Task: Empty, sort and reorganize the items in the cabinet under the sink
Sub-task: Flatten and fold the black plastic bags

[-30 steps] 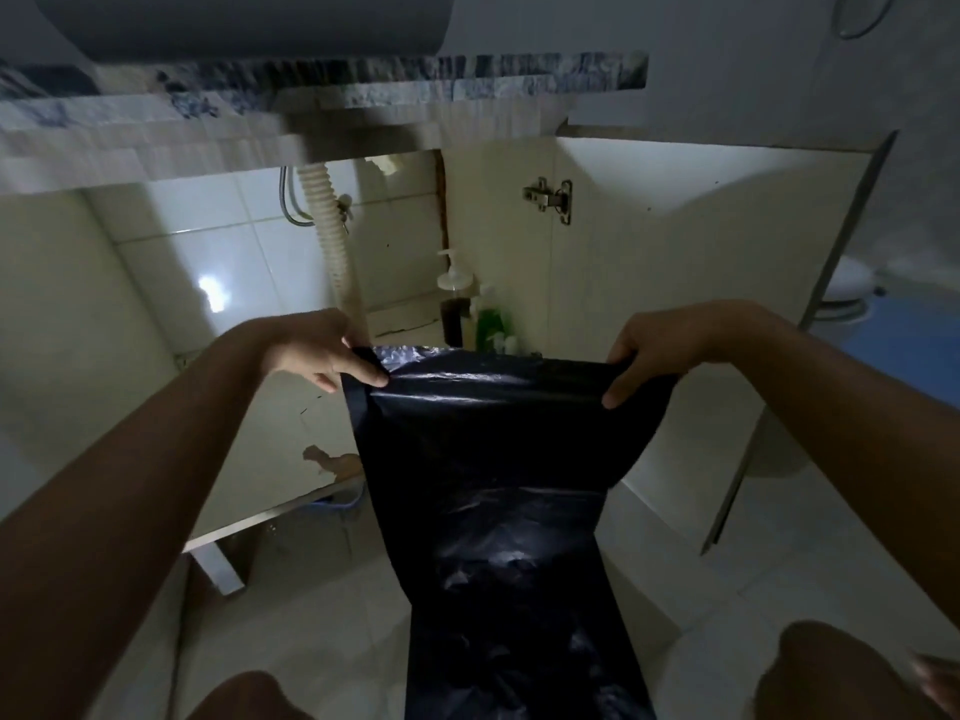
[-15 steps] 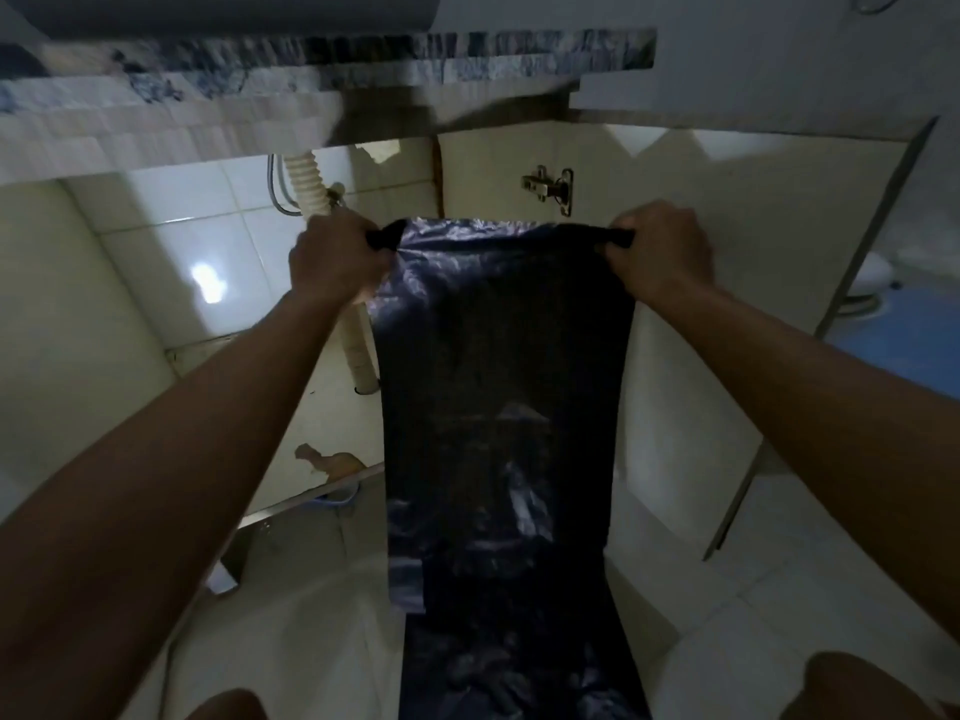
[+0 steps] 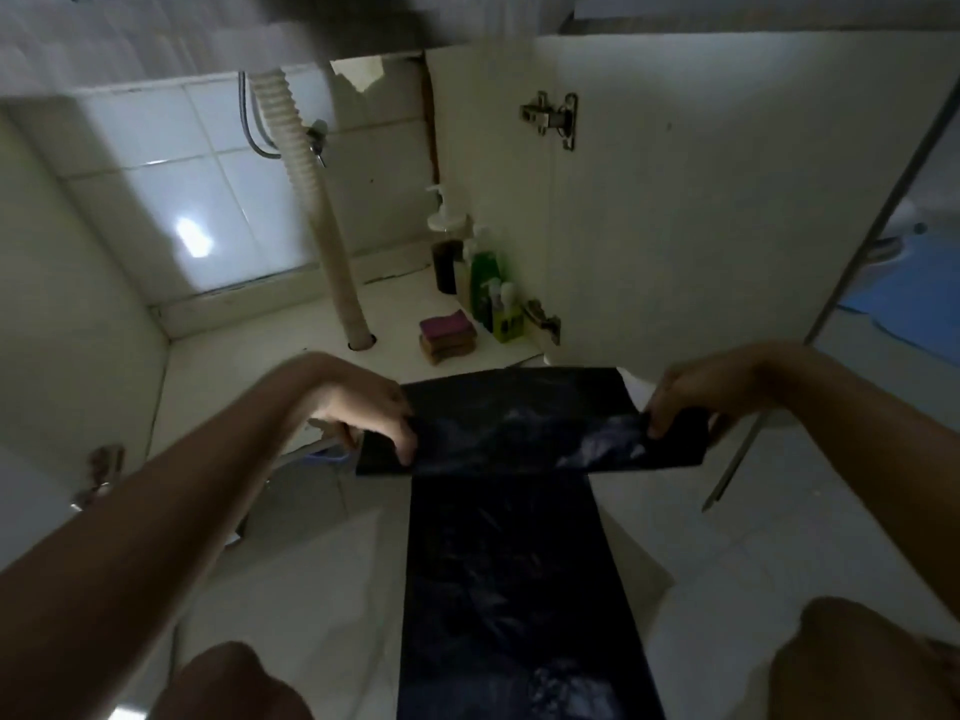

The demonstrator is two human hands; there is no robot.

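Observation:
A black plastic bag (image 3: pixel 514 574) lies stretched along the floor in front of the open cabinet, its top end folded over. My left hand (image 3: pixel 363 407) pinches the left corner of that fold and my right hand (image 3: pixel 696 392) pinches the right corner. Inside the cabinet, at the back right, stand a dark pump bottle (image 3: pixel 447 252), a green bottle (image 3: pixel 485 283) and a small yellow-green bottle (image 3: pixel 506 317). A stack of sponges (image 3: pixel 447 332) with a pink top sits in front of them.
A ribbed white drain hose (image 3: pixel 322 215) runs down into the cabinet floor (image 3: pixel 291 350). The open right door (image 3: pixel 701 200) with two hinges stands beside my right hand. A blue mat (image 3: pixel 914 298) lies far right. My knees show at the bottom.
Both hands dropped from chest height to the floor in front of the cabinet, bringing the bag's top edge down and folding it. The bottles and sponges came into view.

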